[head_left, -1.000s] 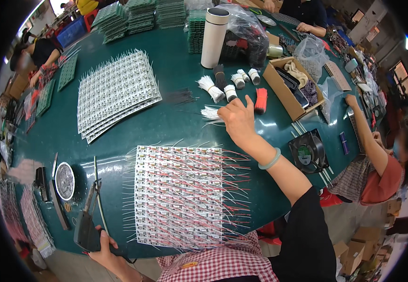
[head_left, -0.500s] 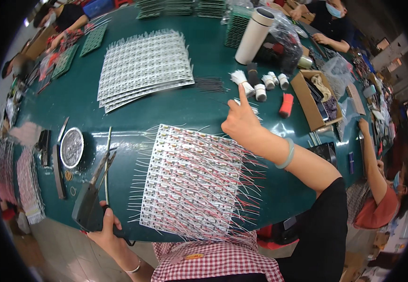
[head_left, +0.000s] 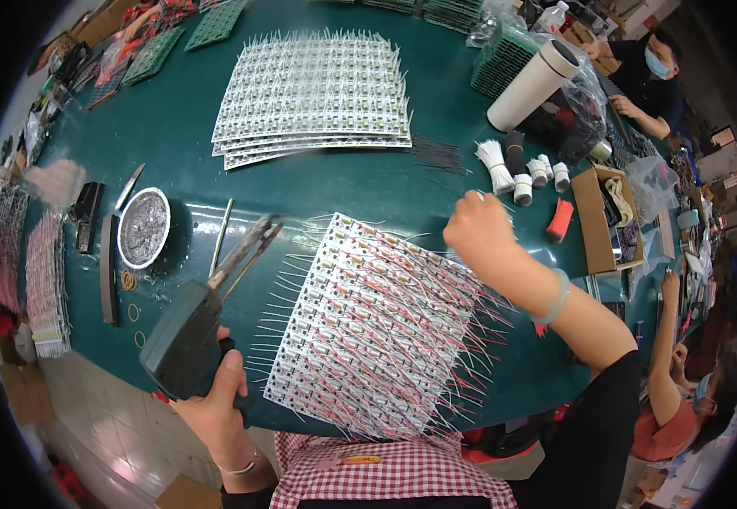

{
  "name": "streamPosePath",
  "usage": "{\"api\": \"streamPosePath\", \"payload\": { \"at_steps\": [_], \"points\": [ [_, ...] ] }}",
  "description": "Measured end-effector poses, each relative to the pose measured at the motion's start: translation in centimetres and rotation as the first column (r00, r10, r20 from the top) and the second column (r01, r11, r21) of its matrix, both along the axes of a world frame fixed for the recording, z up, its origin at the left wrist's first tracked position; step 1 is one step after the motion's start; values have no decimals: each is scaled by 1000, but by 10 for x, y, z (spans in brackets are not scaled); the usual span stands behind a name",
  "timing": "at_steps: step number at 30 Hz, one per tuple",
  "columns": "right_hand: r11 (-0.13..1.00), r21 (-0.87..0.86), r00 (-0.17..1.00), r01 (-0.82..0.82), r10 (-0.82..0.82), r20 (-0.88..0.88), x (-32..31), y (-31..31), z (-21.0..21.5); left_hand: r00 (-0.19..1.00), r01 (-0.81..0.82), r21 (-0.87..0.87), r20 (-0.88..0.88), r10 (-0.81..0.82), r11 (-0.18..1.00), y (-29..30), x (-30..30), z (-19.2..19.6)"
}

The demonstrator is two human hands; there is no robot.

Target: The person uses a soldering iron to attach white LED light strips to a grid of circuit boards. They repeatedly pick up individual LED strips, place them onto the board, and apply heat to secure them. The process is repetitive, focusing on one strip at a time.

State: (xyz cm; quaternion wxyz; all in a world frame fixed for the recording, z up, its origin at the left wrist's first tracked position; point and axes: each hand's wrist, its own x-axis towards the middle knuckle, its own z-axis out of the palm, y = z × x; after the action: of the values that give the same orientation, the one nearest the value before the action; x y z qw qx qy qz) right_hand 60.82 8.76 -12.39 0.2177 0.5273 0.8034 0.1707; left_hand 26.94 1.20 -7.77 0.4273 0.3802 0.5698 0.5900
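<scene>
My left hand [head_left: 218,409] grips a dark green soldering gun [head_left: 183,338] by its handle. The gun's long tip points up and right, left of a white circuit board panel [head_left: 377,331]. Rows of white and red wires stand out of this panel, which lies slanted in front of me. My right hand [head_left: 480,233] is closed, fingers curled downward, just past the panel's far right corner. A few white wires show beside its knuckles; whatever its fingertips hold is hidden. Bundles of white wires [head_left: 494,166] lie just beyond this hand.
Stacked white panels [head_left: 313,93] lie at the back, with loose black wires [head_left: 438,154] alongside. On the left are a silvery bowl [head_left: 144,227], a thin rod [head_left: 221,236] and rubber bands. A flask [head_left: 534,85], red bundle [head_left: 560,221] and cardboard box [head_left: 593,220] stand right. Co-workers sit around.
The view has shifted, so the table's things sit differently in it. My right index finger was stretched out and is now curled in. The soldering gun's tip has swung towards the panel.
</scene>
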Motion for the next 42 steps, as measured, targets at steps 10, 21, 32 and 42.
{"api": "streamPosePath", "payload": {
  "at_steps": [10,21,32,42],
  "points": [
    [974,215,473,66,159,-867,-63,9,-23,978,201,-209,93,-185,957,26,25,-13],
    [962,269,513,33,215,-831,-79,10,-47,931,297,-120,-184,-315,947,32,38,-34],
    [963,267,518,30,213,-828,-78,11,-48,871,345,-91,-338,-355,934,41,44,-45],
    [965,258,504,50,199,-840,-81,10,-46,873,351,-108,-321,-367,930,41,46,-51]
  ]
}}
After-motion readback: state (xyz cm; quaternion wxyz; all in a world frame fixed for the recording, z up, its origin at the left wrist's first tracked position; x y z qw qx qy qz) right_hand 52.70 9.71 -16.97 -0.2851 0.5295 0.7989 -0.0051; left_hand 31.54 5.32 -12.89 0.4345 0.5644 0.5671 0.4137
